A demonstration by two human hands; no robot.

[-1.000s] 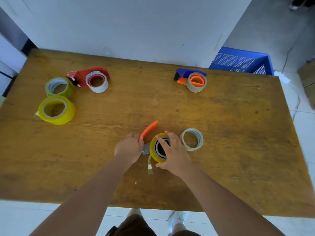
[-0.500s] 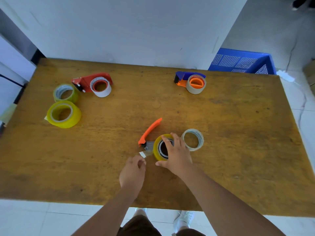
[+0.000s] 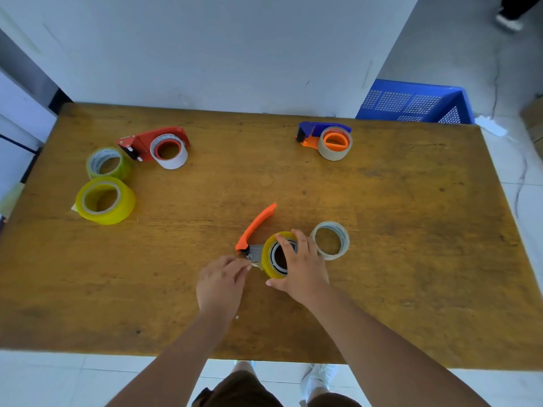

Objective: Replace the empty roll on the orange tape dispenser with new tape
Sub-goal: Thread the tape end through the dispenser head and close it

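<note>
The orange tape dispenser (image 3: 255,227) lies on the wooden table (image 3: 411,230) near its front middle, handle pointing up and away. A yellow tape roll (image 3: 269,255) sits on its hub. My right hand (image 3: 302,267) presses down on that roll, fingers over its core. My left hand (image 3: 220,282) is just left of the roll, fingertips pinched on the loose tape end at the dispenser's grey front plate (image 3: 255,254). An empty, nearly clear roll (image 3: 330,240) lies flat on the table right of my right hand.
A red dispenser (image 3: 152,143) with a white roll and two yellowish rolls (image 3: 105,199) (image 3: 108,163) lie at the far left. A blue and orange dispenser (image 3: 326,139) lies far right of centre. A blue crate (image 3: 411,102) stands beyond the table.
My left hand left the orange handle, drew back toward me, then came forward to the tape end by the grey plate. The loose tape strip hanging below the roll is gone from there.
</note>
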